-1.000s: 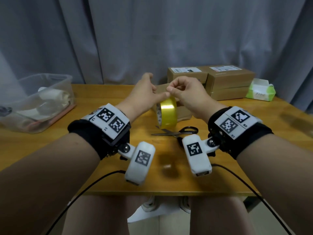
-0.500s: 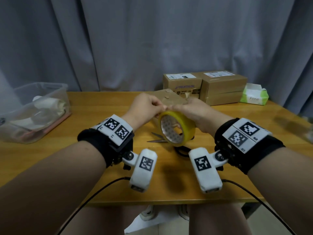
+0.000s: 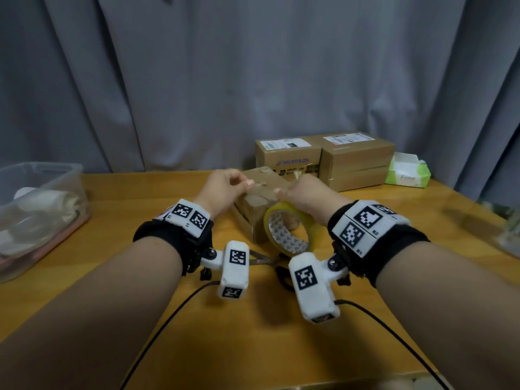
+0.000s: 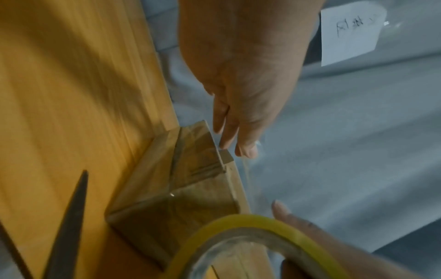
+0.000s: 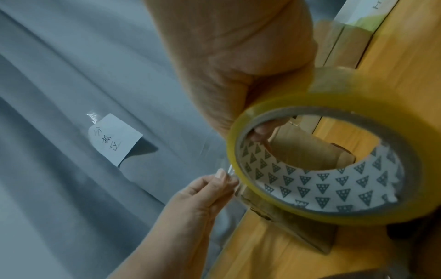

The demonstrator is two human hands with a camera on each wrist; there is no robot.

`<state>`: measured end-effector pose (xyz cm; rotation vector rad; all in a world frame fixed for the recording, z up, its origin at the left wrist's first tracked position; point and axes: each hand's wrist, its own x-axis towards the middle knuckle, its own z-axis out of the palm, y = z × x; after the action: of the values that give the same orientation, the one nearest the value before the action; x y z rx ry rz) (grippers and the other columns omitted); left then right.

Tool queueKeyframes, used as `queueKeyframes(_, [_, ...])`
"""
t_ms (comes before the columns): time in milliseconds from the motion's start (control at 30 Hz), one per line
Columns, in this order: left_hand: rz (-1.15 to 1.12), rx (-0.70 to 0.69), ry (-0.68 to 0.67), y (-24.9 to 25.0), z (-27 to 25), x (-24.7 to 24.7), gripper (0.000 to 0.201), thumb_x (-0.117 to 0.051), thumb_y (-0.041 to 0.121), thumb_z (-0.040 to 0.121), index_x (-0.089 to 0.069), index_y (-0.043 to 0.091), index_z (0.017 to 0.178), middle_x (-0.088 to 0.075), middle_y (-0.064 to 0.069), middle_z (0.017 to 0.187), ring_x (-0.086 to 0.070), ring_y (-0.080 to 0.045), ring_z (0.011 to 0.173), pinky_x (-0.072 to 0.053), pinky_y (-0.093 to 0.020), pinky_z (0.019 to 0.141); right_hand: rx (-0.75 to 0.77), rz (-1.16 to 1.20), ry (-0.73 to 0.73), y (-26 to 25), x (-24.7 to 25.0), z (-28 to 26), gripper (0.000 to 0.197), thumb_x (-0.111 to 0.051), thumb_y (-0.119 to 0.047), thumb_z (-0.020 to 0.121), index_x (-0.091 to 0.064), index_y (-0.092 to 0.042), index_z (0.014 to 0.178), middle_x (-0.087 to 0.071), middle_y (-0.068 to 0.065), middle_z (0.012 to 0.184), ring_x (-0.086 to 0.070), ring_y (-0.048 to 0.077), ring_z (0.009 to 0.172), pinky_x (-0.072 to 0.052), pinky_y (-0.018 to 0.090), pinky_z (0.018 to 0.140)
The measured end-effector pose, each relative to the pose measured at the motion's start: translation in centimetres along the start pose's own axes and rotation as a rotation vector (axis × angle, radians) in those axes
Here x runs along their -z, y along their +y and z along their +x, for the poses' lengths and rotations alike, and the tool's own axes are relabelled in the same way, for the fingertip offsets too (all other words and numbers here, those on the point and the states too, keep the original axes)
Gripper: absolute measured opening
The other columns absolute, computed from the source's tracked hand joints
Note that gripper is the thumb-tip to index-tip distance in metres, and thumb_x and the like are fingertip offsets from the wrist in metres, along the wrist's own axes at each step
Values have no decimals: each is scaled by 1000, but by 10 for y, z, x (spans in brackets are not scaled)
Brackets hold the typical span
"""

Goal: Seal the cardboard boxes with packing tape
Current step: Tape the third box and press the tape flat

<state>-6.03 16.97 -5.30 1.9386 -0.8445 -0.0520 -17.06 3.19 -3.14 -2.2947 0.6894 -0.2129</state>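
Holding a roll of yellow-edged packing tape (image 3: 289, 229) upright above a wooden tabletop (image 3: 146, 280), a person's right hand (image 3: 302, 197) grips it with a finger hooked through its triangle-patterned core. The left hand (image 3: 225, 187) pinches the clear free end of the tape between thumb and fingertips, just above a small cardboard box (image 3: 256, 204) that stands on the tabletop between the two hands. A pair of scissors (image 3: 264, 258) lies on the tabletop nearer the person, partly hidden by the wrist cameras. Behind the small box, two labelled cardboard boxes (image 3: 323, 161) sit side by side, a green tissue pack (image 3: 408, 173) to their right. A clear plastic bin (image 3: 39, 204) rests at the left edge, and grey curtains (image 3: 225, 66) hang behind.
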Motion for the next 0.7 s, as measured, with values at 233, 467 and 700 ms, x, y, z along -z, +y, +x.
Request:
queueKeyframes(233, [-29,25,93,-3,5,-14,14,-69,22,86,-65,13,76,-69,-9,81,-61,-21,76,-50,-31,78,7,-163,82,5,11,22,39,-63,-42,89,-59,-4,81,-55,5,66,-55,23,62,-41,29,54])
queueKeyframes(467, [-106,199,122,-6,10,-16,22,-75,47,67,-72,26,61,-70,11,72,-65,-16,88,-42,-46,100,17,-203,122,6,13,26,46,-67,-43,86,-46,-11,60,-48,2,56,-46,16,49,-30,27,44])
queueKeyframes(700, [110,269,134,0,16,-19,31,-68,55,71,-68,26,60,-68,12,85,-56,-18,102,-26,-44,103,-6,-313,113,3,21,34,53,-69,-54,80,-39,-13,65,-44,1,64,-43,14,56,-28,27,46])
